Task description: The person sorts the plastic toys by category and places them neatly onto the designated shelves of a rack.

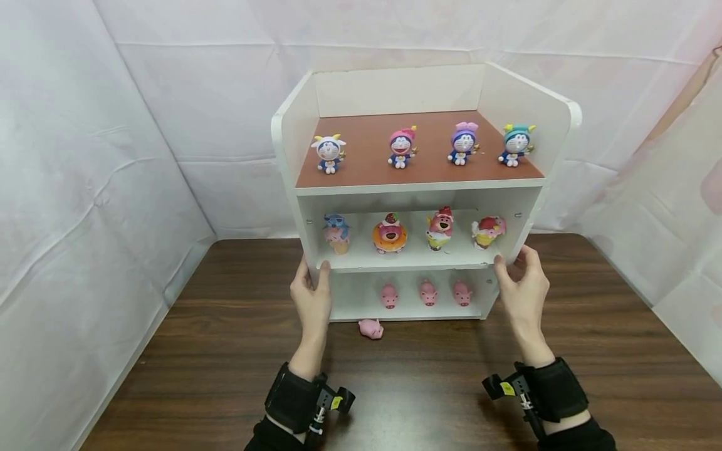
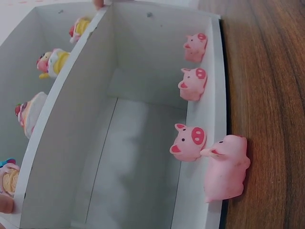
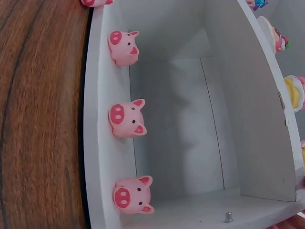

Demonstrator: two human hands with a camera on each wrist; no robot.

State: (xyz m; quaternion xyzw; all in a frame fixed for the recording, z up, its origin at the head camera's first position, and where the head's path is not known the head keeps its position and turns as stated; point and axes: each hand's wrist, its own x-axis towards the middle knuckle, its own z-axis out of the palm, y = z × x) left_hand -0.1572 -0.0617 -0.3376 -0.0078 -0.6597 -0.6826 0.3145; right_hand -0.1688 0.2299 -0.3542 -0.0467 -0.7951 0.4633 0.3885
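A white three-tier shelf (image 1: 395, 270) with a brown top board stands on the wooden table. My left hand (image 1: 312, 300) grips its left side, thumb at the middle board's front edge and fingers along the outer side. On the opposite side my right hand (image 1: 524, 294) holds the shelf the same way. In the bottom compartment are three pink toy pigs (image 1: 427, 292) in a row. Another pink pig (image 1: 370, 329) lies in front of the bottom board, close against its edge (image 2: 226, 167). Only a fingertip (image 2: 6, 204) of my left hand shows in the left wrist view.
Several blue-and-white cat figurines (image 1: 400, 149) stand on the top board. Across the middle board sit several dessert-shaped animal figurines (image 1: 389, 233). White cloth (image 1: 101, 188) hangs at the back and both sides. The dark wooden table (image 1: 225, 351) extends around the shelf. A metal peg (image 3: 228, 217) sticks out inside the side panel.
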